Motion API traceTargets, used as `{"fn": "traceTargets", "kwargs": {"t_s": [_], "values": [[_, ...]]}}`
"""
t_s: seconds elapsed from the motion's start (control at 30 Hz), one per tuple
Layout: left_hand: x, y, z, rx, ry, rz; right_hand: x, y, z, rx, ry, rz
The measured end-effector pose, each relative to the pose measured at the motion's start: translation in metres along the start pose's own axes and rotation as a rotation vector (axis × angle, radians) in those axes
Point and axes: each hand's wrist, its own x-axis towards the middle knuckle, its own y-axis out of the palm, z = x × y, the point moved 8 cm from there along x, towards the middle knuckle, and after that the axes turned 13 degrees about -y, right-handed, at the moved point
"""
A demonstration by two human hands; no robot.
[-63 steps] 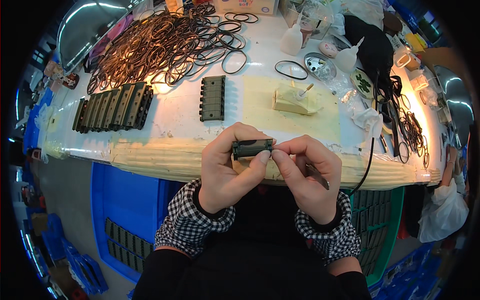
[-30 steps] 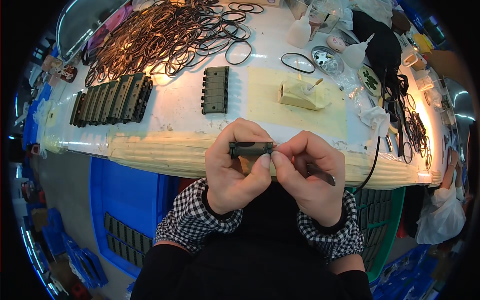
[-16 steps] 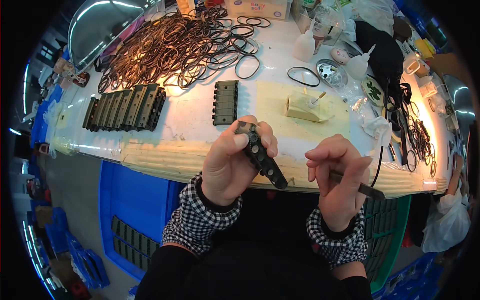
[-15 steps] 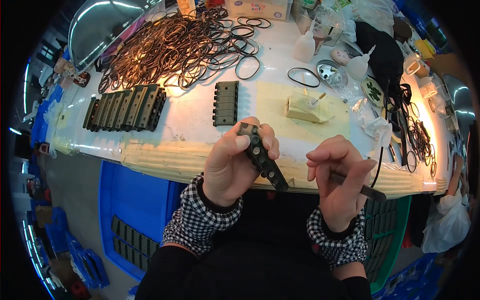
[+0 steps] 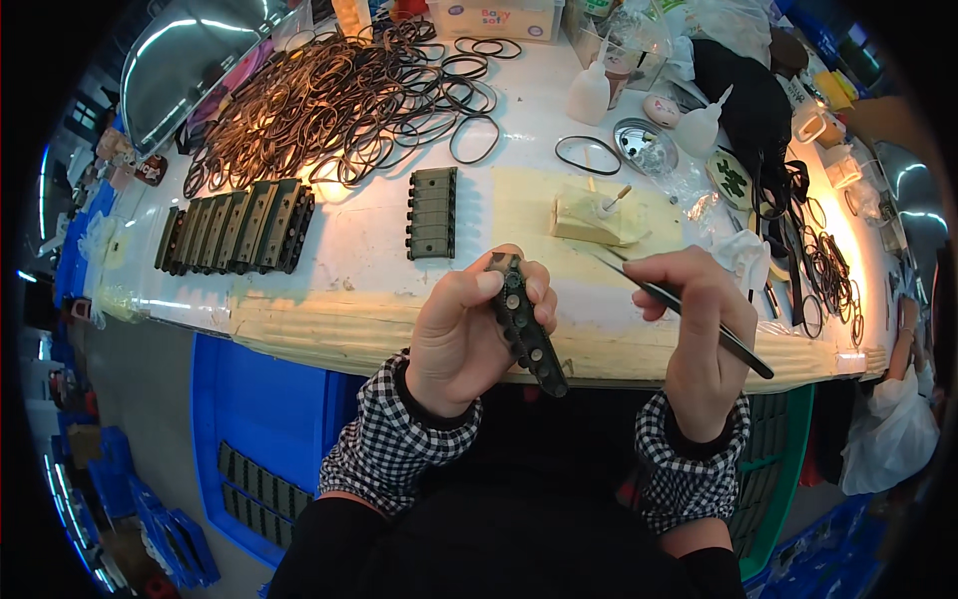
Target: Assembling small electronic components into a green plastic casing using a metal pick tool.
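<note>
Over the table's near edge, my left hand [image 5: 454, 334] is closed round a long dark green plastic part with small round wheels [image 5: 529, 339], tilted with its wheeled side facing up. To the right, my right hand [image 5: 704, 329] grips dark tweezers [image 5: 740, 349], their thin tips pointing up and left toward a yellowish block [image 5: 584, 222] with a thin stick standing in it. The tweezers do not touch the held part. Beyond my left hand lies a similar green part [image 5: 432, 215]. Further left, several more stand in a row [image 5: 235, 230].
A large heap of black rubber loops [image 5: 329, 105] covers the far left. White squeeze bottles [image 5: 589, 95] and a round metal dish [image 5: 647, 148] stand at the far right. Below the table edge are a blue tray [image 5: 264, 389] and a green tray [image 5: 798, 424] holding green parts.
My right hand has moved up and slightly right, turning the tweezers so their tips now point toward the yellowish block. My left hand keeps hold of the wheeled part. The view has shifted slightly.
</note>
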Motion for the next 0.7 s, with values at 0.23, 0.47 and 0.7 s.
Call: {"fn": "traceTargets", "kwargs": {"t_s": [0.23, 0.47, 0.7], "values": [[0.017, -0.004, 0.015, -0.149, -0.088, -0.055, 0.038, -0.016, -0.026, -0.305, -0.214, -0.103], [0.018, -0.006, 0.018, -0.164, -0.12, -0.087, 0.046, -0.001, -0.04, -0.499, -0.324, 0.014], [0.016, -0.009, 0.019, -0.2, -0.122, 0.002, 0.031, -0.012, 0.0, -0.138, -0.223, -0.191]]}}
